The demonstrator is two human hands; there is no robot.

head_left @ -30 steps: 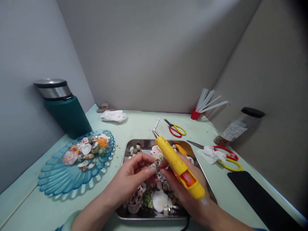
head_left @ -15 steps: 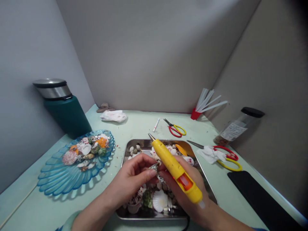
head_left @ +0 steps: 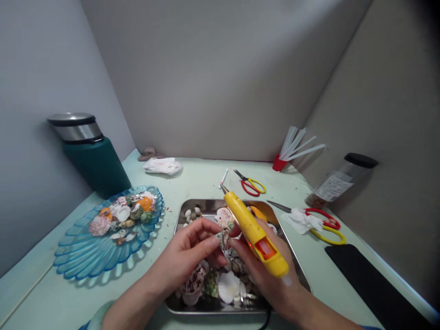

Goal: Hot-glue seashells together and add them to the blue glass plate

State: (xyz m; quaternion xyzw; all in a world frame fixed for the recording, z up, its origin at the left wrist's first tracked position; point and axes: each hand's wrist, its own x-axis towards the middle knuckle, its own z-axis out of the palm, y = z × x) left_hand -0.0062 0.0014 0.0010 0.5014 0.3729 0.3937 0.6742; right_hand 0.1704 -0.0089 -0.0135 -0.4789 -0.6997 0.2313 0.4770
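Observation:
My left hand (head_left: 187, 256) pinches a small spiral seashell (head_left: 222, 237) above a steel tray (head_left: 206, 205) filled with several shells. My right hand (head_left: 264, 270) holds a yellow glue gun (head_left: 253, 236) in its palm, nozzle pointing away from me, while its fingertips also touch the same small shell. Both hands meet over the middle of the tray.
A blue glass shell-shaped plate (head_left: 85, 254) with shells lies left. A green flask (head_left: 92, 156) stands behind it. Two pairs of red and yellow scissors (head_left: 252, 184) (head_left: 321, 222), a red cup of glue sticks (head_left: 295, 151), a jar (head_left: 338, 183), tissue (head_left: 163, 166) and a black mat (head_left: 374, 286) lie around.
The glue gun tipped left half a second ago and has swung back to the right. Both hands stay on the small shell over the tray.

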